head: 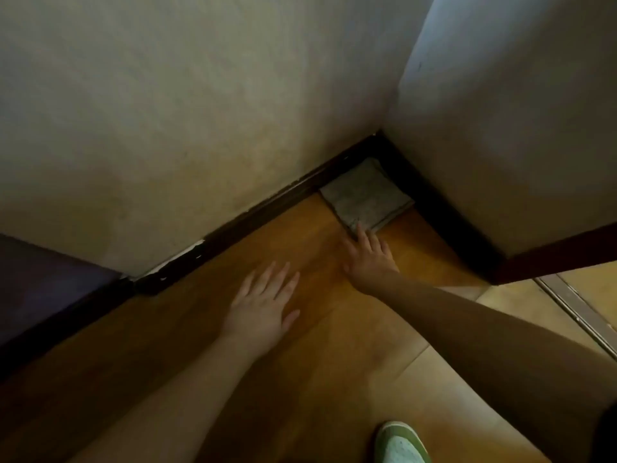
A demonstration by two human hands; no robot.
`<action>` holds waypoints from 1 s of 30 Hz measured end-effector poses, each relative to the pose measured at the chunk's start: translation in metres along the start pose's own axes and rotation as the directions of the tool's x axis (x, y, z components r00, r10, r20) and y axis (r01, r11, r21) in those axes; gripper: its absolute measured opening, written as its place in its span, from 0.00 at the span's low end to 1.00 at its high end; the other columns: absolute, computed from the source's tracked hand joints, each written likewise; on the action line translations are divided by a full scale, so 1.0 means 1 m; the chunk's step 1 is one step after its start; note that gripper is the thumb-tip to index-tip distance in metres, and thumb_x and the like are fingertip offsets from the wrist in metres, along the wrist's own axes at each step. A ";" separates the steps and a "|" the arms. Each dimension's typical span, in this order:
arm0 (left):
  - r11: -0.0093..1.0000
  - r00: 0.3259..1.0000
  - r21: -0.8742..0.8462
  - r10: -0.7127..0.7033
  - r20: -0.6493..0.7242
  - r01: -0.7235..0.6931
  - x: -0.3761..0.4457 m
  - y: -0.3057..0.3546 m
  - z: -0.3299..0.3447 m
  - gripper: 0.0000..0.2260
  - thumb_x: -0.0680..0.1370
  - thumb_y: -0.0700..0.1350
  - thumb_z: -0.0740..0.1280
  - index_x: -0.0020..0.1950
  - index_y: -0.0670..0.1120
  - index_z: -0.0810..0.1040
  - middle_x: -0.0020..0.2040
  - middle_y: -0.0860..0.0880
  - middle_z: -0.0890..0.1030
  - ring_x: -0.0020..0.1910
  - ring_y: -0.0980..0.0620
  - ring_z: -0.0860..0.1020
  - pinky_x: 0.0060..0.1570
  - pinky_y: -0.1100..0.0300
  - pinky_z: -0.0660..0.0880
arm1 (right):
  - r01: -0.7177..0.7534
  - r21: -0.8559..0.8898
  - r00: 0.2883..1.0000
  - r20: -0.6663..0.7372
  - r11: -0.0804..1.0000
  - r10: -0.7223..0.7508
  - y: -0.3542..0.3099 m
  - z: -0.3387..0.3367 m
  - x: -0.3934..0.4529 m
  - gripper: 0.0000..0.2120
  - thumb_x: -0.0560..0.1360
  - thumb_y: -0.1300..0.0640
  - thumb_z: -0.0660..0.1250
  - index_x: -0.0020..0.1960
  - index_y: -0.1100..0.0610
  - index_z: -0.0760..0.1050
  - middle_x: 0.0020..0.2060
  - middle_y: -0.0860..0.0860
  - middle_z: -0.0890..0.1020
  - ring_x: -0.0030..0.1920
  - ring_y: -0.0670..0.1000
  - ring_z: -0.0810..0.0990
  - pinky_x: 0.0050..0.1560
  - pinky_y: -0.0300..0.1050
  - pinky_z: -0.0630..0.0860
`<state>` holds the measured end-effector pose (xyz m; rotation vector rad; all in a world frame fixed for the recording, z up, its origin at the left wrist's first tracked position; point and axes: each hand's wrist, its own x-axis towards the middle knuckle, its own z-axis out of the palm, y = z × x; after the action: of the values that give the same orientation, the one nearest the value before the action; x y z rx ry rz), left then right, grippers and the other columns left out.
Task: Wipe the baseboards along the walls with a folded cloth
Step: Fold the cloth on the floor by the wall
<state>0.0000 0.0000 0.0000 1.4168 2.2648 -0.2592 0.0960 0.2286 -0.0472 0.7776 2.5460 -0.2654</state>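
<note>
A grey folded cloth (364, 194) lies flat on the wooden floor, tucked into the inner corner where two dark baseboards (263, 212) meet. My right hand (369, 259) stretches toward it with fingers spread, and its fingertips touch the cloth's near edge without gripping it. My left hand (263, 304) hovers palm down over the floor, fingers apart, holding nothing, well to the left of the cloth. The left baseboard runs diagonally down to the left; the right baseboard (444, 215) runs down to the right.
Pale plaster walls (187, 128) rise above both baseboards. White chipped patches (180, 259) mark the left baseboard's top. A dark surface (43, 279) stands at far left. A metal floor strip (577, 312) crosses at right. A green shoe (399, 444) shows at the bottom.
</note>
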 end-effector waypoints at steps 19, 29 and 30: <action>0.990 1.000 -0.142 -0.017 0.013 0.019 0.033 0.004 0.023 0.28 0.84 0.58 0.48 0.81 0.52 0.44 0.82 0.51 0.46 0.80 0.51 0.44 0.76 0.49 0.45 | 0.168 -0.126 0.985 0.070 0.978 -0.161 0.017 0.016 -0.015 0.29 0.84 0.45 0.43 0.81 0.55 0.44 0.80 0.53 0.44 0.79 0.53 0.47 0.77 0.52 0.45; 0.994 0.978 0.058 0.101 -0.183 -0.092 0.017 0.011 0.059 0.29 0.83 0.56 0.54 0.81 0.49 0.50 0.81 0.49 0.52 0.80 0.49 0.48 0.77 0.48 0.42 | 0.572 -0.073 0.815 0.166 0.817 -0.555 0.012 0.066 -0.110 0.30 0.83 0.46 0.50 0.81 0.53 0.42 0.80 0.51 0.44 0.79 0.50 0.45 0.76 0.49 0.41; 0.993 0.982 0.060 0.106 -0.158 -0.097 0.017 0.010 0.062 0.27 0.83 0.54 0.55 0.81 0.49 0.52 0.81 0.49 0.54 0.79 0.49 0.51 0.76 0.48 0.43 | 0.582 -0.071 0.808 0.164 0.810 -0.566 0.012 0.068 -0.114 0.30 0.84 0.47 0.50 0.81 0.52 0.41 0.80 0.51 0.44 0.79 0.50 0.45 0.77 0.49 0.41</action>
<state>0.0200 -0.0060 -0.0621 1.6281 2.3190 -0.1775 0.2123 0.1630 -0.0526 -0.0864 2.5730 -0.3397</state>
